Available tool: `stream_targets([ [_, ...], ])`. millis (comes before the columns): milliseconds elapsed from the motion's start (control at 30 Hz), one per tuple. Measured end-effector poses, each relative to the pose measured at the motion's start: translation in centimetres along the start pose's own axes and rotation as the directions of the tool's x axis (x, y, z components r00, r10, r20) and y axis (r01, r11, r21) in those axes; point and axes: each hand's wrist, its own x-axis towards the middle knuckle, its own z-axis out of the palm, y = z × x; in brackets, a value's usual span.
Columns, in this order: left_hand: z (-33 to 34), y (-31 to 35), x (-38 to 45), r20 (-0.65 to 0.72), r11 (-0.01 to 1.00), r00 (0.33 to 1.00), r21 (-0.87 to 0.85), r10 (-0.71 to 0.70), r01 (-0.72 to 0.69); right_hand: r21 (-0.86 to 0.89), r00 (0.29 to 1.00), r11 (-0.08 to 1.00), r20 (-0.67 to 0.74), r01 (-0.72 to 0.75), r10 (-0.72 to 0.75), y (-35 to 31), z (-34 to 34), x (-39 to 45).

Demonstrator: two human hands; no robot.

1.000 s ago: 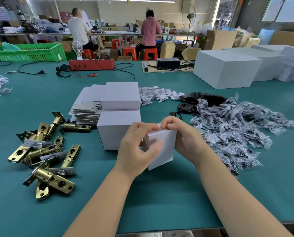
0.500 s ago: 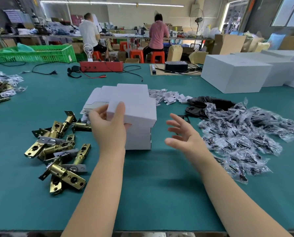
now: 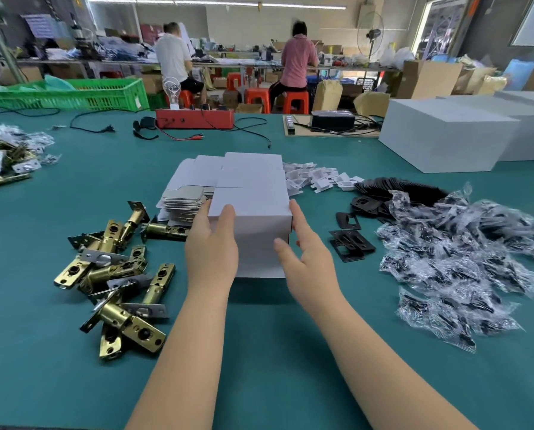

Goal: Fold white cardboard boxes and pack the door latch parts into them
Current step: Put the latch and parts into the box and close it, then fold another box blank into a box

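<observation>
The left hand [image 3: 211,243] lay flat against the near left face of the stack of folded white boxes [image 3: 253,212], fingers straight, its grip released and curled round nothing. The right hand [image 3: 306,252] stood at the stack's right edge, fingers straight and spread, also released; whether it touched the cardboard could not be told. The stack rested on the green surface [image 3: 259,352], with flat box blanks [image 3: 185,200] just behind on the left and brass door latches [image 3: 113,274] heaped near on the left.

The likely risk was the stack sliding or toppling: the top box looked set slightly askew, and uneven pressure from one palm could shear it sideways into the blanks. The black strike plates [image 3: 351,243] lay near the right hand, where a careless sweep could scatter them
</observation>
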Motion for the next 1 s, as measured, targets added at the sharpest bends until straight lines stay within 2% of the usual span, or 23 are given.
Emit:
stream_targets([
  [167,-0.8,1.0,0.5,0.086,0.996,0.995,-0.077,-0.049,0.055,0.010,0.992,1.000,0.124,-0.025,0.023,0.1,0.5,-0.6],
  [267,-2.1,1.9,2.9,0.130,0.983,0.979,-0.075,-0.157,0.168,0.156,0.985,0.979,0.134,-0.133,0.112,0.5,0.2,-0.9],
  [300,-2.4,2.1,4.3,0.092,0.987,0.984,-0.041,-0.153,0.158,0.201,0.980,0.963,0.117,-0.181,0.159,0.7,0.1,-1.0],
  [367,-2.6,1.7,8.0,-0.014,0.983,0.998,0.176,-0.055,0.057,0.228,0.975,0.948,0.065,-0.223,0.214,1.1,-0.1,-1.3],
  [433,-2.4,1.1,11.6,-0.056,0.877,0.998,0.480,0.019,0.010,0.214,0.973,0.950,0.023,-0.227,0.228,1.3,-0.1,-1.4],
  [500,-2.4,0.1,14.6,-0.093,0.694,0.996,0.715,-0.015,0.077,0.199,0.970,0.950,0.002,-0.239,0.243,1.4,-0.1,-1.2],
  [567,-2.7,-0.9,16.6,-0.094,0.546,0.991,0.828,-0.094,0.130,0.194,0.968,0.950,-0.005,-0.246,0.251,1.5,0.0,-1.0],
  [600,-3.0,-1.3,17.3,-0.073,0.521,0.989,0.844,-0.129,0.130,0.192,0.967,0.949,-0.004,-0.249,0.254,1.5,0.1,-0.9],
  [733,-3.3,-1.9,18.6,-0.079,0.588,0.992,0.800,-0.101,0.123,0.197,0.969,0.951,-0.013,-0.240,0.247,1.8,0.1,-0.5],
  [867,-3.2,-1.3,18.0,-0.076,0.570,0.996,0.821,0.053,0.032,0.219,0.968,0.946,-0.019,-0.239,0.249,1.9,0.0,-0.3],
  [900,-3.3,-1.1,17.9,-0.064,0.617,0.993,0.787,0.101,-0.012,0.224,0.968,0.945,-0.028,-0.237,0.249,1.8,0.0,-0.3],
  [933,-3.4,-0.8,17.7,-0.063,0.709,0.989,0.703,0.131,-0.049,0.225,0.968,0.946,-0.040,-0.232,0.247,1.7,-0.1,-0.4],
  [1000,-3.5,0.2,17.1,-0.072,0.885,0.989,0.459,0.130,-0.082,0.234,0.970,0.949,-0.071,-0.210,0.232,1.7,-0.2,-0.6],
])
